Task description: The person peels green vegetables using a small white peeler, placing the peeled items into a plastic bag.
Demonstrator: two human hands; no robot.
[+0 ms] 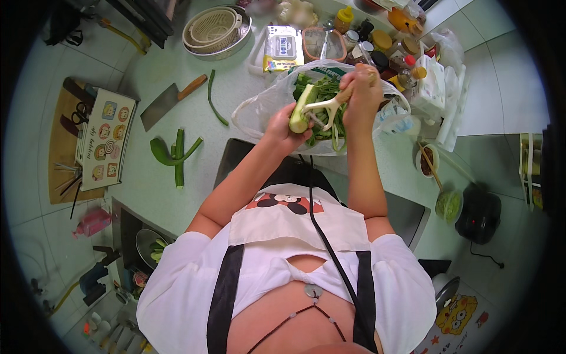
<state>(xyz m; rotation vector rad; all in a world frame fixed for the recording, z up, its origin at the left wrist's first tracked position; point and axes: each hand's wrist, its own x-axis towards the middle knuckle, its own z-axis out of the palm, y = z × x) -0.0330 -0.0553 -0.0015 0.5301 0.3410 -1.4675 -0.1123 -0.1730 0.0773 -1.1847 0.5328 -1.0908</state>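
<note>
Left hand [282,125]: clenched round pale green vegetable stalk [300,110], steadied for peeling.
Right hand [361,94]: closed on white Y-shaped peeler [328,107], over clear plastic bag [265,106] so peelings are caught.

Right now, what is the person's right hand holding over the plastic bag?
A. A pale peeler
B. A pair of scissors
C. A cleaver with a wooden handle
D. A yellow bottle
A: the right hand grips a pale peeler set against the green vegetable stalk held in the left hand, above the plastic bag; the cleaver lies apart on the counter.
</note>
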